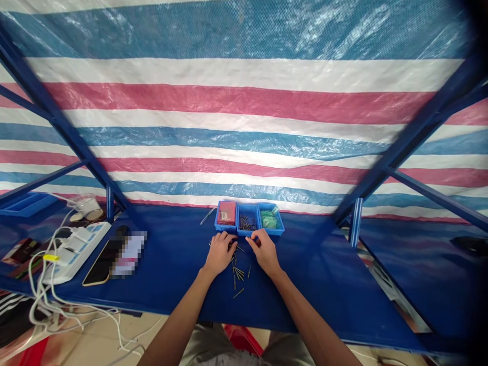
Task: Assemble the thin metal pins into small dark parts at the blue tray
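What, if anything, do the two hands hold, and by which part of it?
It cannot be told: the left hand and right hand show too small for certainty.

3 small bins (247, 209) are blue, the sheet (236, 96) striped red-white-blue.

Slim, brassy drill-bit-like metal rods (239, 274) lie flat, loosely fanned, on the desk (282, 300) at six o'clock from a blue bin (244, 233) holding jumbled darker rods (246, 223).

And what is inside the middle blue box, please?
Inside the middle blue box there is a loose pile of thin, dark rods, like small drill bits. Only the upper ones can be seen; whatever lies beneath them is covered.
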Demonstrator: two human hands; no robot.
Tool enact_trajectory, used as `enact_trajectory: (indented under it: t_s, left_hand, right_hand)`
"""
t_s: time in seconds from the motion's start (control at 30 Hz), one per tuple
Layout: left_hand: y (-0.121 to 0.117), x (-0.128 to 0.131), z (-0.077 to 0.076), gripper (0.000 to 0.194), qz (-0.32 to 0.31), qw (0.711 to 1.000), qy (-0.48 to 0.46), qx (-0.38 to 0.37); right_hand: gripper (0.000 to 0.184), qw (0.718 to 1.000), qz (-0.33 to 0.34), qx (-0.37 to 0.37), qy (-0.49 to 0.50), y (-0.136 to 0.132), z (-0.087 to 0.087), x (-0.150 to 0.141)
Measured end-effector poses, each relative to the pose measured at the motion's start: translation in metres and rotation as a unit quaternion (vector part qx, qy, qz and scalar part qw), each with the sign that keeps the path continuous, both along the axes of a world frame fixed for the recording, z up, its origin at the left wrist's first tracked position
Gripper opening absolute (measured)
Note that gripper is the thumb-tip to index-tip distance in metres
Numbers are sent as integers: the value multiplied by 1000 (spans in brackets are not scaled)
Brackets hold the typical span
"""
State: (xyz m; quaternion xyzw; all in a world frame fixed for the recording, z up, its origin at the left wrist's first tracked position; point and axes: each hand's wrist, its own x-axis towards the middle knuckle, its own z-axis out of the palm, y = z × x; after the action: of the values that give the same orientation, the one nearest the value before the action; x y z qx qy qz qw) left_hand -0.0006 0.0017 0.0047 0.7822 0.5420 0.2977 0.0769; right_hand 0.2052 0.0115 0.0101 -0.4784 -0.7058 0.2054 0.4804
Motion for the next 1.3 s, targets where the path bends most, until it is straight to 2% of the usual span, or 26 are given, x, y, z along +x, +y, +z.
enact_trajectory:
  t_s: [0.3, 0.5, 0.67, 0.83, 1.07, 1.3]
  left_hand:
    - [-1, -1, 1, 23, 1, 1000, 8, 2]
    - [0, -1, 1, 23, -1, 1000, 8, -1]
    - [0, -1, 1, 23, -1, 1000, 5, 0]
    - [0, 0, 1, 24, -1, 1000, 4, -4]
    - [0, 0, 2, 24, -1, 1000, 1, -9]
    - [-1, 0, 2, 22, 0, 1000, -1, -6]
  right_hand:
    - [27, 1000, 26, -10, -8, 3, -5, 1]
    - [39, 997, 52, -40, 45, 3, -7, 1]
    - [37, 996, 43, -41, 68, 3, -6, -1]
    - [32, 998, 21, -33, 43, 0, -4, 0]
    - [25, 998, -38, 40, -22, -1, -2, 0]
    - [29, 1000, -2, -12, 22, 0, -7, 1]
